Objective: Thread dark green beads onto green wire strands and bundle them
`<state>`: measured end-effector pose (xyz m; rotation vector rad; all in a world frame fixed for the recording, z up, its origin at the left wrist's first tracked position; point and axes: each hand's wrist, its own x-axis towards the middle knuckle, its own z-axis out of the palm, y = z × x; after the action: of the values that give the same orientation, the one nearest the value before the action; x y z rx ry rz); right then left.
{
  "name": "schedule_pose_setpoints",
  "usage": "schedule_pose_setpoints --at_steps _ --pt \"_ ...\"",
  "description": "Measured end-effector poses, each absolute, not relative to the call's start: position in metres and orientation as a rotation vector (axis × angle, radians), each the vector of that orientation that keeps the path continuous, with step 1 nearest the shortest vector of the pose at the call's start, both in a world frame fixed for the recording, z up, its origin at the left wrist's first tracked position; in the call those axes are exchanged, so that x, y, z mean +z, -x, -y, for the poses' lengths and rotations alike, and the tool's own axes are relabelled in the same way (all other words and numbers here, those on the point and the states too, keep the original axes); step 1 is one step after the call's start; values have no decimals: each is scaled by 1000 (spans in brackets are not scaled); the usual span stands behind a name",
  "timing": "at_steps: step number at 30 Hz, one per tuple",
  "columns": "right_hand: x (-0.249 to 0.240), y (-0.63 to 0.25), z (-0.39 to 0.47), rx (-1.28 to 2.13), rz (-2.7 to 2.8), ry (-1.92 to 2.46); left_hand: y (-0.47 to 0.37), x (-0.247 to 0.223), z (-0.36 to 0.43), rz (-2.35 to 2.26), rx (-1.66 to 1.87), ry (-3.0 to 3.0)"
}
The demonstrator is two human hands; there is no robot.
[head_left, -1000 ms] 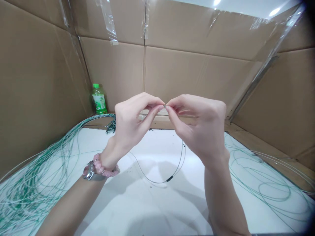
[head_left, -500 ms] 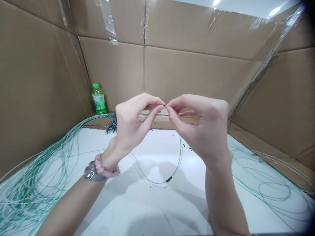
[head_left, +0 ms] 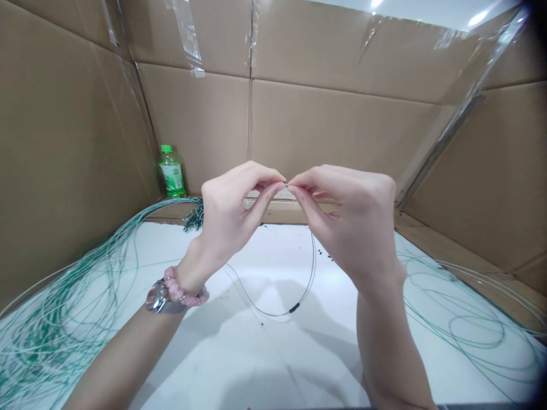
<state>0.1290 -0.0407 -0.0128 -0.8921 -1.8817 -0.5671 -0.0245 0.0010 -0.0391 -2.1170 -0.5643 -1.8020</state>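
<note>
My left hand (head_left: 228,213) and my right hand (head_left: 354,219) are raised in front of me, fingertips nearly touching. Each pinches thumb against index finger, and a tiny dark piece (head_left: 286,184) shows between the tips. A thin wire (head_left: 313,262) hangs in a loop below, its two sides running up behind the hands; its ends are mostly hidden by my fingers. Several small black beads or sleeves (head_left: 294,307) sit together at the bottom of this loop. A pink bead bracelet (head_left: 184,291) and a silver watch (head_left: 158,297) circle my left wrist.
Tangled green and white wires (head_left: 64,319) cover the left of the white table (head_left: 265,370). More loose green wires (head_left: 461,324) lie on the right. A green bottle (head_left: 172,173) stands at the back left corner. Small black bits (head_left: 320,252) dot the table. Cardboard walls (head_left: 325,125) enclose it.
My right hand has shifted very slightly left, bringing the fingertips closer together. The hanging loop has moved a little upward. Both pinches stay closed.
</note>
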Motion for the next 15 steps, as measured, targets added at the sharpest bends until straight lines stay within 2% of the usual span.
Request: schedule_pose_setpoints --at_steps 9,15 --pt "-15 -126 40 -586 1829 828 23 -39 2 553 -1863 2126" --pt "-15 -122 39 -604 1776 772 17 -43 -1 575 -2138 2192"
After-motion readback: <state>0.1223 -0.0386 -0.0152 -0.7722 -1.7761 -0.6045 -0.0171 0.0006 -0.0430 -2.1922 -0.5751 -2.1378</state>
